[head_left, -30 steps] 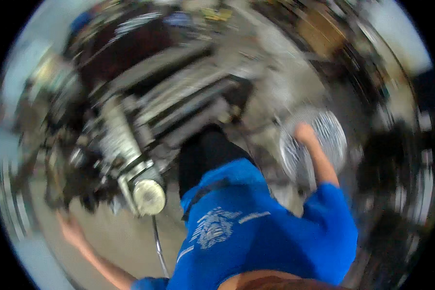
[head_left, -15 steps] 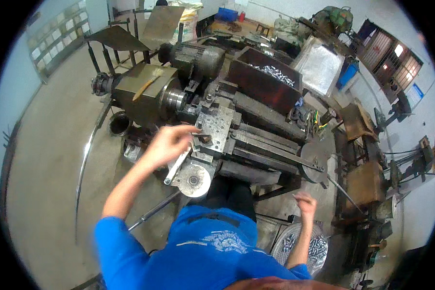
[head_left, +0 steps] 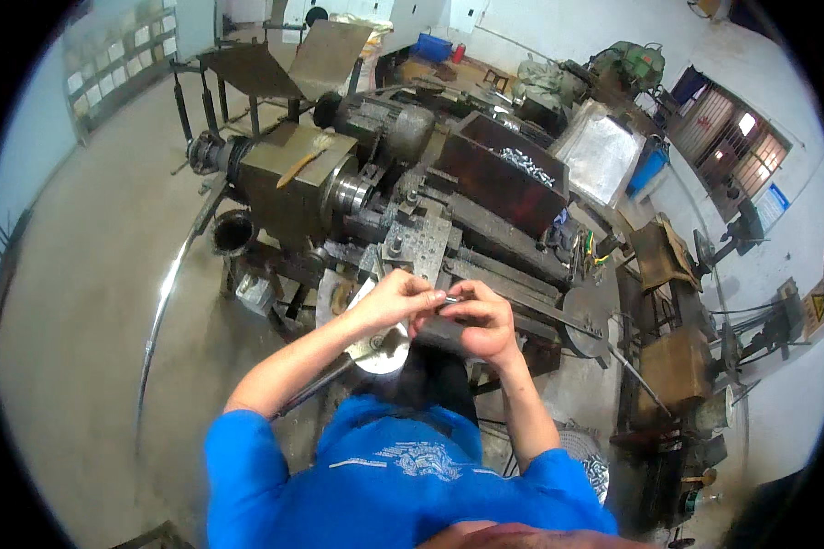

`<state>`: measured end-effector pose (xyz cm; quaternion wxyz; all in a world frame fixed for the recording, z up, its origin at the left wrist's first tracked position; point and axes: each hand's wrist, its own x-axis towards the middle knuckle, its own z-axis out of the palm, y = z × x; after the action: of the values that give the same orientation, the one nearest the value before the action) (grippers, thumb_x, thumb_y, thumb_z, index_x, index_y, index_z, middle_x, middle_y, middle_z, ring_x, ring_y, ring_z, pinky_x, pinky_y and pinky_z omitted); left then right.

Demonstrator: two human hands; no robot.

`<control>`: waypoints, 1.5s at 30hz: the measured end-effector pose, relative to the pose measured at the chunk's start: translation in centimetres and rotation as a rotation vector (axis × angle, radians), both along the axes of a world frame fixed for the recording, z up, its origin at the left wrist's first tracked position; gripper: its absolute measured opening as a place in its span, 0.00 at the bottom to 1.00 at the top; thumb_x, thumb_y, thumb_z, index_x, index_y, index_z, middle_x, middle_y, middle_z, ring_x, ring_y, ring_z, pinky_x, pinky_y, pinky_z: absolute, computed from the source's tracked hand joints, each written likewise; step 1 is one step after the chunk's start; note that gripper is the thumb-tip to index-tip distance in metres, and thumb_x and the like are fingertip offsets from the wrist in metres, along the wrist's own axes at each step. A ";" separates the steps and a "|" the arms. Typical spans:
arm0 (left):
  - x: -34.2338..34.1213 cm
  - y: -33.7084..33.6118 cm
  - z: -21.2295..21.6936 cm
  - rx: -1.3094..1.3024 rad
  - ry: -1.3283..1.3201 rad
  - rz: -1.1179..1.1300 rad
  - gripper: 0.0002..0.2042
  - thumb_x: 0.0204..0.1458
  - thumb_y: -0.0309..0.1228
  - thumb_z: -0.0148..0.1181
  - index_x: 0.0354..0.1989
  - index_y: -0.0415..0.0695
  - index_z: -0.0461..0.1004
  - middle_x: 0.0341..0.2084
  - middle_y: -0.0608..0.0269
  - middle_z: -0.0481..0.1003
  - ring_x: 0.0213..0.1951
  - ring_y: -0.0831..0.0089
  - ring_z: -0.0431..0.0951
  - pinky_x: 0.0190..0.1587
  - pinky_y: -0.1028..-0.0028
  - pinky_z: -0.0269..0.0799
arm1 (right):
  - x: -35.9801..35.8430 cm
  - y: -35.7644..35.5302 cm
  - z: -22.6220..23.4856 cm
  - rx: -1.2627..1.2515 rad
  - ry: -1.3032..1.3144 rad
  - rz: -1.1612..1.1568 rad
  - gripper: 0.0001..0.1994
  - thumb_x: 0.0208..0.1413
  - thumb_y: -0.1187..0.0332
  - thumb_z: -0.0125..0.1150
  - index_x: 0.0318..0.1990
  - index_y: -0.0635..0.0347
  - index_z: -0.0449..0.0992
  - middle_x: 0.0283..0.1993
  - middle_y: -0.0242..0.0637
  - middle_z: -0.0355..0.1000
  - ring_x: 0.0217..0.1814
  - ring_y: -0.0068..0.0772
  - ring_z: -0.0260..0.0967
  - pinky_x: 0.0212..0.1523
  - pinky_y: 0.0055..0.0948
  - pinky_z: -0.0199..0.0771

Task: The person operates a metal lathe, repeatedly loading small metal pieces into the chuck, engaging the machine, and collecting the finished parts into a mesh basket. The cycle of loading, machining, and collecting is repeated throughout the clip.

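Note:
My left hand (head_left: 397, 300) and my right hand (head_left: 483, 322) meet in front of the lathe's carriage. Between their pinched fingertips is a small, shiny metal piece (head_left: 450, 300), mostly covered by the fingers. Just beyond the hands lies the perforated top plate (head_left: 423, 240) of the carriage. A pale round handwheel (head_left: 381, 353) sits beneath my left wrist, partly hidden by it. Up and to the left of the hands, the bright spindle nose (head_left: 352, 195) projects from the boxy headstock (head_left: 288, 188).
Behind the lathe bed a dark red box (head_left: 485, 165) holds many small metal pieces (head_left: 525, 166). A round basket (head_left: 577, 441) with similar pieces stands low beside my right elbow. A brush (head_left: 298, 169) lies on the headstock. A long bar (head_left: 160, 316) slopes down at the left.
My right hand has come up from above the basket to the carriage front. The left hand has drawn back from the carriage to join it. The view has shifted slightly.

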<state>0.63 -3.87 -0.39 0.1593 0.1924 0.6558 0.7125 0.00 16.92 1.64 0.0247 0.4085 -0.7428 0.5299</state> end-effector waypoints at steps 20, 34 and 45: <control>8.9 -28.7 1.6 -1.418 0.233 0.982 0.18 0.43 0.22 0.51 0.46 0.40 0.71 0.26 0.48 0.74 0.29 0.55 0.75 0.33 0.62 0.70 | -17.3 -15.0 1.3 0.817 0.399 -0.094 0.13 0.25 0.65 0.58 0.25 0.55 0.81 0.33 0.43 0.75 0.41 0.44 0.71 0.42 0.35 0.71; 18.3 -31.5 -6.1 -1.004 -0.273 1.139 0.14 0.45 0.28 0.60 0.39 0.34 0.70 0.13 0.60 0.69 0.15 0.74 0.72 0.19 0.72 0.66 | -19.2 -16.9 -1.0 0.962 0.303 -0.120 0.18 0.25 0.60 0.58 0.31 0.44 0.82 0.33 0.38 0.76 0.38 0.40 0.73 0.41 0.33 0.72; 21.7 -32.7 -7.3 -1.415 -0.182 1.154 0.07 0.41 0.22 0.54 0.30 0.34 0.69 0.25 0.41 0.72 0.33 0.43 0.71 0.37 0.53 0.66 | -19.5 -17.4 -1.3 1.005 0.352 -0.109 0.20 0.27 0.60 0.57 0.35 0.39 0.81 0.35 0.37 0.76 0.39 0.38 0.74 0.42 0.30 0.72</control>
<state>22.29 -36.60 -7.69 -0.0896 -0.3645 0.9183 0.1263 -19.51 -0.53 0.31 -0.0222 0.4136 -0.9097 0.0304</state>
